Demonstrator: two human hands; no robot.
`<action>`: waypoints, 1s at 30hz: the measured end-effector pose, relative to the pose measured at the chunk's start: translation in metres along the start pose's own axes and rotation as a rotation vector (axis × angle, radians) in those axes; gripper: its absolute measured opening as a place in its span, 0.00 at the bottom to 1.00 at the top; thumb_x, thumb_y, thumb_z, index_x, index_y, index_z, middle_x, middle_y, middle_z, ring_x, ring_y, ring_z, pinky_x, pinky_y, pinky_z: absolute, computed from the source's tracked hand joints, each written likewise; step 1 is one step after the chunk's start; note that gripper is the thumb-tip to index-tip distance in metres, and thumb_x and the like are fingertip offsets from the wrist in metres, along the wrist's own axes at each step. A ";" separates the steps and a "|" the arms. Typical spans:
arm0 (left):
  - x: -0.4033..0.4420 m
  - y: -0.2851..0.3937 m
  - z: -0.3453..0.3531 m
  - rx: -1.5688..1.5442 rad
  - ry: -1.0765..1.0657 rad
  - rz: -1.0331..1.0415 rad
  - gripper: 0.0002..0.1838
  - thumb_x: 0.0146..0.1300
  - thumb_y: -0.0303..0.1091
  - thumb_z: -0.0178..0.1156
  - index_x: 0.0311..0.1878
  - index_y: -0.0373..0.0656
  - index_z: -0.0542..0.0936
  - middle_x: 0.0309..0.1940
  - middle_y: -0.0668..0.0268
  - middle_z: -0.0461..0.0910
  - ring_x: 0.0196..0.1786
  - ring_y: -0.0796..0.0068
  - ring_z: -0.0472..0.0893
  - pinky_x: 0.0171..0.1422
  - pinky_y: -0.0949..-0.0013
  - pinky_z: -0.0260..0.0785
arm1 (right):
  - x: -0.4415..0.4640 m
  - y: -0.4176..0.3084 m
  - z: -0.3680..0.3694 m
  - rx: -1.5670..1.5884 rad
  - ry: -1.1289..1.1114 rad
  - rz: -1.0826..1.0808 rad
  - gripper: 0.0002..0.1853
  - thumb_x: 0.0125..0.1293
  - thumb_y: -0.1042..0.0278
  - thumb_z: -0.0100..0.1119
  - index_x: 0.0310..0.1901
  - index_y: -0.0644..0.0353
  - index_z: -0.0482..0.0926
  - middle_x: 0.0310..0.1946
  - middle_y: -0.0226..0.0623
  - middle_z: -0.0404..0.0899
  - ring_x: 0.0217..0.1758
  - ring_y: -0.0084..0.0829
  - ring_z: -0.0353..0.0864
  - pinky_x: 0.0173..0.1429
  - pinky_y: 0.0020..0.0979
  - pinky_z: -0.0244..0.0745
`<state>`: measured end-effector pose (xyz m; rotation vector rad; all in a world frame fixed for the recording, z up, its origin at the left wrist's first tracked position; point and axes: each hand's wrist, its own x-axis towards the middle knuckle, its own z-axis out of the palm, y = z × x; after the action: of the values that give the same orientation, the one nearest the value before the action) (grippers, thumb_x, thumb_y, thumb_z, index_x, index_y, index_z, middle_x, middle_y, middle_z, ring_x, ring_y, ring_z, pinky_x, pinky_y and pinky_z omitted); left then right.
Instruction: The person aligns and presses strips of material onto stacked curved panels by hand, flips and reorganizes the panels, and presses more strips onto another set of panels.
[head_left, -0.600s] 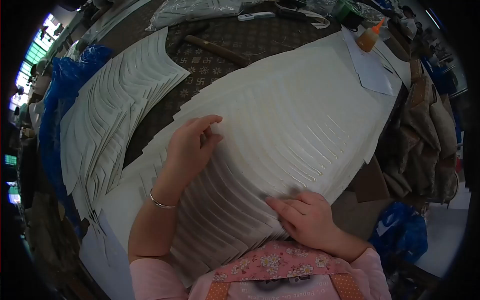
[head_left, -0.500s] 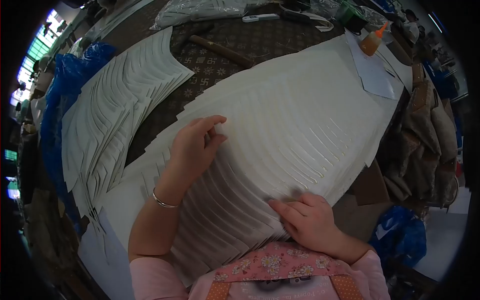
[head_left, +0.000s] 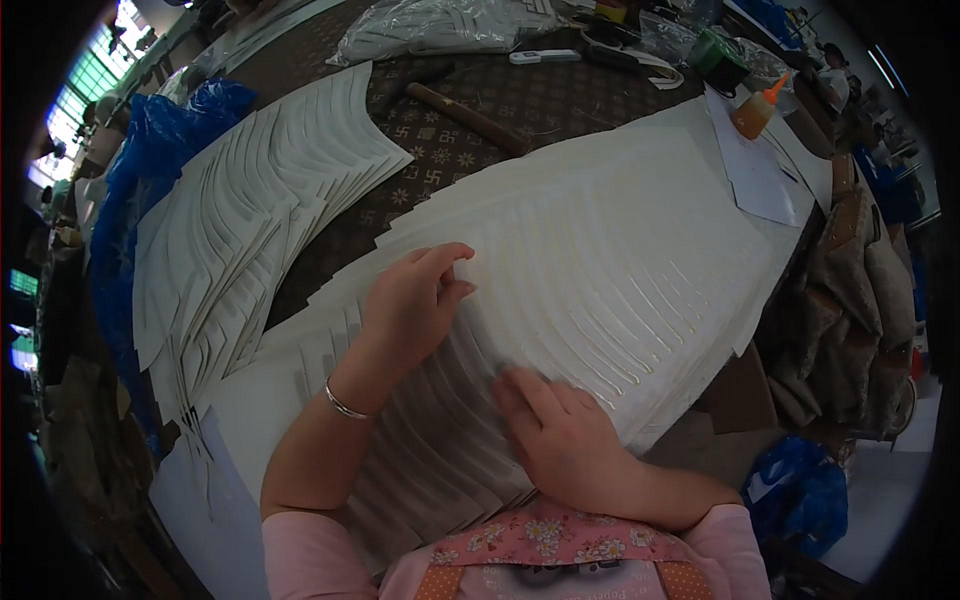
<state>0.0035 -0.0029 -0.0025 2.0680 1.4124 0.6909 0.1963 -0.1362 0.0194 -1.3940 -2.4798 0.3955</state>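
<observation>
A large pale sheet (head_left: 690,200), on top of several others, lies before me with curved, glistening glue lines (head_left: 620,330) across its right half. Grey curved strips (head_left: 430,420) cover its lower left part side by side. My left hand (head_left: 410,305) pinches the upper end of a curved strip between thumb and forefinger, at the border of the strips and the bare sheet. Lower down, my right hand (head_left: 565,435) rests with fingers stretched out on the same border strip; its fingertips are slightly blurred.
Loose cut strips (head_left: 260,210) lie in a fanned stack at left, beside blue plastic (head_left: 150,150). A hammer (head_left: 470,118), a white-handled cutter (head_left: 545,57) and a bagged bundle (head_left: 430,28) lie at the back. An orange-tipped glue bottle (head_left: 752,112) stands at upper right, brown fabric (head_left: 850,310) below.
My right hand has slid left and up along the strip, its fingers now flatter. The left hand keeps its pinch at the strip's upper end. The whole view has shifted slightly.
</observation>
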 end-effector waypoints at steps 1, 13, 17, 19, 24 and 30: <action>0.000 0.000 0.000 -0.001 -0.004 -0.003 0.15 0.61 0.31 0.67 0.51 0.47 0.81 0.32 0.62 0.80 0.35 0.59 0.81 0.42 0.59 0.73 | 0.003 -0.002 0.006 0.014 0.012 -0.001 0.28 0.58 0.68 0.59 0.62 0.67 0.75 0.54 0.42 0.74 0.44 0.36 0.76 0.49 0.35 0.73; 0.009 -0.005 0.005 0.006 0.137 0.112 0.02 0.64 0.28 0.60 0.39 0.45 0.81 0.36 0.61 0.83 0.40 0.54 0.82 0.44 0.57 0.74 | 0.011 -0.012 0.008 -0.172 -0.102 -0.026 0.33 0.63 0.57 0.61 0.65 0.70 0.70 0.62 0.50 0.74 0.46 0.38 0.79 0.48 0.35 0.76; 0.012 -0.009 0.011 0.039 0.127 0.120 0.01 0.64 0.29 0.60 0.38 0.45 0.81 0.35 0.62 0.83 0.39 0.55 0.82 0.43 0.57 0.74 | 0.018 -0.014 0.009 -0.121 -0.059 -0.015 0.37 0.62 0.52 0.63 0.65 0.71 0.69 0.59 0.50 0.76 0.48 0.38 0.80 0.49 0.34 0.75; 0.012 -0.009 0.013 0.048 0.133 0.122 0.01 0.64 0.29 0.60 0.37 0.45 0.81 0.35 0.62 0.83 0.39 0.55 0.82 0.42 0.57 0.74 | 0.021 -0.013 0.013 -0.147 -0.059 -0.013 0.37 0.62 0.52 0.63 0.65 0.71 0.69 0.56 0.48 0.77 0.47 0.38 0.80 0.49 0.34 0.75; 0.011 -0.008 0.014 0.079 0.138 0.108 0.02 0.62 0.27 0.62 0.37 0.43 0.81 0.35 0.61 0.82 0.39 0.55 0.82 0.43 0.59 0.74 | 0.028 -0.012 0.015 -0.146 -0.100 0.004 0.38 0.61 0.51 0.63 0.65 0.72 0.70 0.44 0.42 0.77 0.43 0.36 0.79 0.46 0.35 0.73; 0.012 -0.007 0.015 0.050 0.133 0.101 0.03 0.62 0.27 0.64 0.39 0.42 0.82 0.36 0.60 0.82 0.38 0.54 0.82 0.43 0.60 0.74 | 0.035 -0.008 0.015 -0.111 -0.020 -0.011 0.37 0.61 0.51 0.64 0.64 0.73 0.71 0.37 0.39 0.74 0.39 0.35 0.77 0.43 0.35 0.72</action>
<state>0.0128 0.0086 -0.0168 2.1797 1.4172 0.8575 0.1671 -0.1122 0.0125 -1.4238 -2.5601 0.2749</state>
